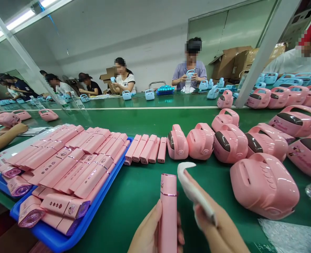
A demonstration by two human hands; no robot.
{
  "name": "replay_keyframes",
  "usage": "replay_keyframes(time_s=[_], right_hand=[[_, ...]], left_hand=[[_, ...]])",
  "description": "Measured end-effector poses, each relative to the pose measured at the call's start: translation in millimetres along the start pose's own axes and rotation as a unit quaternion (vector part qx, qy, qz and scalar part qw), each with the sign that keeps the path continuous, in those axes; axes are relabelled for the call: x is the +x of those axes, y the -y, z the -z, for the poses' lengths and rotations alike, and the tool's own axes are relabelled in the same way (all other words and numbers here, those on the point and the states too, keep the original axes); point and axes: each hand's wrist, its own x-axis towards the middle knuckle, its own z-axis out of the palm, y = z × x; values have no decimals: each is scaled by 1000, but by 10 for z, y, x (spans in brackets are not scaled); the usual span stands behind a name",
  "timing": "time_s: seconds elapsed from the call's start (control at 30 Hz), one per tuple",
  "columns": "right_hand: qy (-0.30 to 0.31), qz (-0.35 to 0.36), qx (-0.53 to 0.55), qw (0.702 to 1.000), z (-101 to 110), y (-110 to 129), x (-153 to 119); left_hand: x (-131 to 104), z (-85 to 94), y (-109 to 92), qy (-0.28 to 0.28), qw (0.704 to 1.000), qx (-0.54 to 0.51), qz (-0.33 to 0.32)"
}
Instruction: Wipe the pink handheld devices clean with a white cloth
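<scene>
A pink stick (168, 211) is held upright in the left hand (151, 233) at the counter's near edge; a white wipe (193, 191), pinched in the right hand (221, 230), lies just beside its top.

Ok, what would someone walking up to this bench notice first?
First, the blue tray at lower left heaped with pink bar-shaped devices. Next, rounded pink handled units crowd the green table at right. Up close, the left hand holds one pink bar upright, and the right hand holds a white wipe.
</scene>
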Motion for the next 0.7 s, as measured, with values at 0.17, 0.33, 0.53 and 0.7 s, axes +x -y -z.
replay_keyframes(time_s=[0.17, 0.33, 0.53, 0.7], right_hand=[[89, 340, -173, 920, -201, -53, -22], [140, 394, -140, 898, -138, -11, 44], [-33, -235, 144, 961, 190, -27, 154], [13, -99, 84, 992, 145, 99, 110]], left_hand=[[81, -10, -21, 41, 999, -16, 3], [35, -28, -85, 62, 997, 34, -14], [-31, -30, 73, 44, 997, 55, -10], [86, -53, 150, -6, 999, 34, 25]])
